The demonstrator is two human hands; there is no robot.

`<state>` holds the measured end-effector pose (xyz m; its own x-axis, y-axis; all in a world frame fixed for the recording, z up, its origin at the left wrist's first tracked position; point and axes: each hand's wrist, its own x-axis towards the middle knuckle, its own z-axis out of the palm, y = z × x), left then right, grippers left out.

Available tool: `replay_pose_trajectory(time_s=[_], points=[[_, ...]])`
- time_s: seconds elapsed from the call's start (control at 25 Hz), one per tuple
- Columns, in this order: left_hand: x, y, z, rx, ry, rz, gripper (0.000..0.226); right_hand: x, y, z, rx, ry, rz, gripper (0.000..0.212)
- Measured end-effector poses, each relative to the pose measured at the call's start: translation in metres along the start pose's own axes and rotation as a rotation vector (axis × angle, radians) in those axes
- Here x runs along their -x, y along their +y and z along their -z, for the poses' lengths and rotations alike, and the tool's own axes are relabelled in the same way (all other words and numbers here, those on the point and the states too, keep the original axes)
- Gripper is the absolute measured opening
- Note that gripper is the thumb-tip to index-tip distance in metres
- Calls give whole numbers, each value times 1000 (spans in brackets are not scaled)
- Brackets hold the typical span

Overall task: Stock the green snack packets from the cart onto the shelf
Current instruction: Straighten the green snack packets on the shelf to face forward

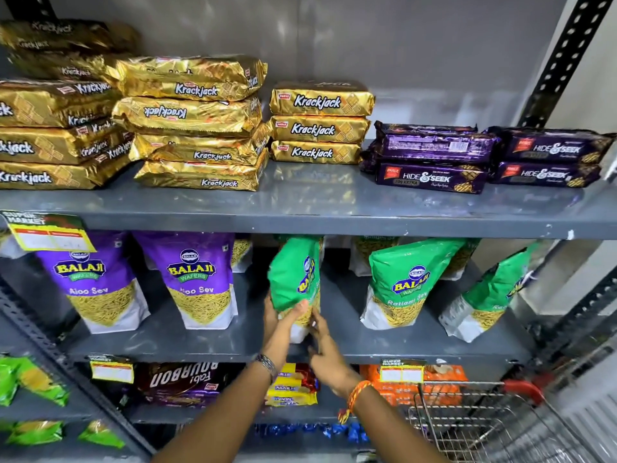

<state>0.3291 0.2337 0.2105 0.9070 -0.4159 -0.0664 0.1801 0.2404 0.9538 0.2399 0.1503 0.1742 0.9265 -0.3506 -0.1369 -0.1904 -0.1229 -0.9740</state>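
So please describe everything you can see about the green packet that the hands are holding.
The green packet is a glossy plastic pouch: green top with a Balaji logo, clear window showing yellow sev, white base. It stands upright on the middle shelf, turned partly sideways. The left hand grips its lower part; the right hand is at its base.

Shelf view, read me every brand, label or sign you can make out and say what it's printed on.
"Krackjack", "PARLE": gold packets, top shelf.
"HIDE & SEEK", "20g EXTRA": purple packets, top shelf.
"BALAJI WAFERS", "Aloo Sev": purple pouches.
"BALAJI WAFERS", "Ratlami Sev": green pouch; "BALAJI" on the green packet in both hands.
"BOURBON", upside down: brown packet.
"SUPER MARKET": shelf tag; its prices are unreadable.
Yellow, orange, blue packets below: too blurred.
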Motion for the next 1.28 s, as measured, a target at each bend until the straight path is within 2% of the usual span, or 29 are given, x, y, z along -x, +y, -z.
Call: replay_pose_trajectory(time_s=[0.08, 0.12, 0.16, 0.28, 0.36, 0.4, 0.48, 0.56, 0.76, 0.84, 0.96, 1.28], points=[[-18, 7, 5, -8, 35, -11, 83, 15, -7, 1, -6, -61, 7, 99], [-26, 8, 7, -21, 68, -20, 79, 23, -11, 5, -30, -31, 31, 95], [-32, 8, 7, -27, 104, -27, 70, 30, -13, 12, -80, 70, 51, 89], [-38, 7, -1, 10, 151, -52, 32, 48, -14, 57, -259, 629, 39, 73], [-43, 5, 1, 36, 135, -54, 21, 54, -9, 102, -215, 842, 25, 73], [-47, 3, 6, 28, 104, -37, 22, 52, -4, 123, -144, 843, -8, 80], [-57, 5, 17, -36, 6, 6, 32, 44, 1, 155, 57, 765, -39, 111], [-66, 9, 27, -98, -78, 33, 36, 32, 5, 177, 96, 673, -6, 130], [-73, -11, 42, -351, -253, -35, 77, 3, 19, 221, -28, 409, -19, 130], [-69, -25, 48, -484, -260, -45, 95, 0, 25, 224, -14, 329, -30, 122], [-68, -28, 50, -545, -199, -43, 94, -5, 25, 226, 16, 348, -33, 119], [-69, -22, 52, -555, -196, -23, 100, -15, 18, 223, -10, 331, -22, 119]])
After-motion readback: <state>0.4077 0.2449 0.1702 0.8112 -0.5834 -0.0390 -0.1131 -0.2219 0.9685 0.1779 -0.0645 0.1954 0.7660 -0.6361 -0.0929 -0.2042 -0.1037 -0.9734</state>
